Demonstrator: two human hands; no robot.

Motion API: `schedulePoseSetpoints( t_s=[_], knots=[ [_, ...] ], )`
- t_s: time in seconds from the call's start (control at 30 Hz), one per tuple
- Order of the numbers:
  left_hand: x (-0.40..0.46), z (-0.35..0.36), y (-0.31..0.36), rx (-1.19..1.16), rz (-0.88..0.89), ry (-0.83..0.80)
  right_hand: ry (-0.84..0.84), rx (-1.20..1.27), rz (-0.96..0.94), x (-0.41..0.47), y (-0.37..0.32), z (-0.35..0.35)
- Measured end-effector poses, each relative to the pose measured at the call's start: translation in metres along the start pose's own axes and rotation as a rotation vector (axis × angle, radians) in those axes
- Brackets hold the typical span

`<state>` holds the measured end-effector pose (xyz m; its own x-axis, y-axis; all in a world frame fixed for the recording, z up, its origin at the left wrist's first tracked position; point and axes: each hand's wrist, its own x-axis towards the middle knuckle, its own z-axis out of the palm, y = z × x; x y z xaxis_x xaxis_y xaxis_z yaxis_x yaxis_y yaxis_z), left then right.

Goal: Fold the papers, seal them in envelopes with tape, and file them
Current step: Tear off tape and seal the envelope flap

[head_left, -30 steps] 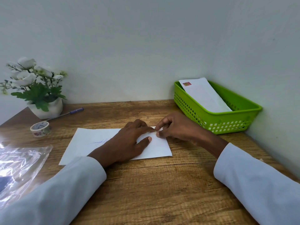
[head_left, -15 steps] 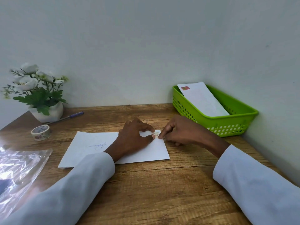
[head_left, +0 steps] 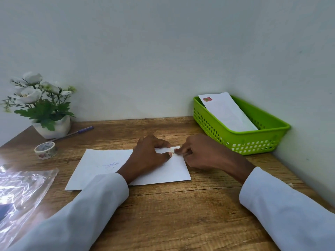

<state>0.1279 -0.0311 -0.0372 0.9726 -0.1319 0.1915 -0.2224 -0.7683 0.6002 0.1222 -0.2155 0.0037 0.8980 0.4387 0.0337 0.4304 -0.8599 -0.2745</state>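
Observation:
A white envelope with a blue scribble lies flat on the wooden table. My left hand presses on its right half, thumb and forefinger beside a small patterned tape piece at the flap. My right hand pinches that tape piece with fingertips against the paper. A roll of patterned tape sits at the left. A green basket at the right holds a white stamped envelope.
A potted white flower stands at the back left with a purple pen beside it. A clear plastic bag lies at the left edge. Walls close the back and right sides.
The view has tilted up a little. My left hand has drawn its fingers in on the envelope. My right fingertips stay at the tape on the flap.

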Motion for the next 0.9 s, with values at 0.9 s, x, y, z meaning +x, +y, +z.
schedulePoseSetpoints(
  t_s=[0.9],
  knots=[
    [-0.007, 0.002, 0.005, 0.201, -0.091, 0.126, -0.059, -0.058, -0.110, 0.000, 0.003, 0.001]
  ],
)
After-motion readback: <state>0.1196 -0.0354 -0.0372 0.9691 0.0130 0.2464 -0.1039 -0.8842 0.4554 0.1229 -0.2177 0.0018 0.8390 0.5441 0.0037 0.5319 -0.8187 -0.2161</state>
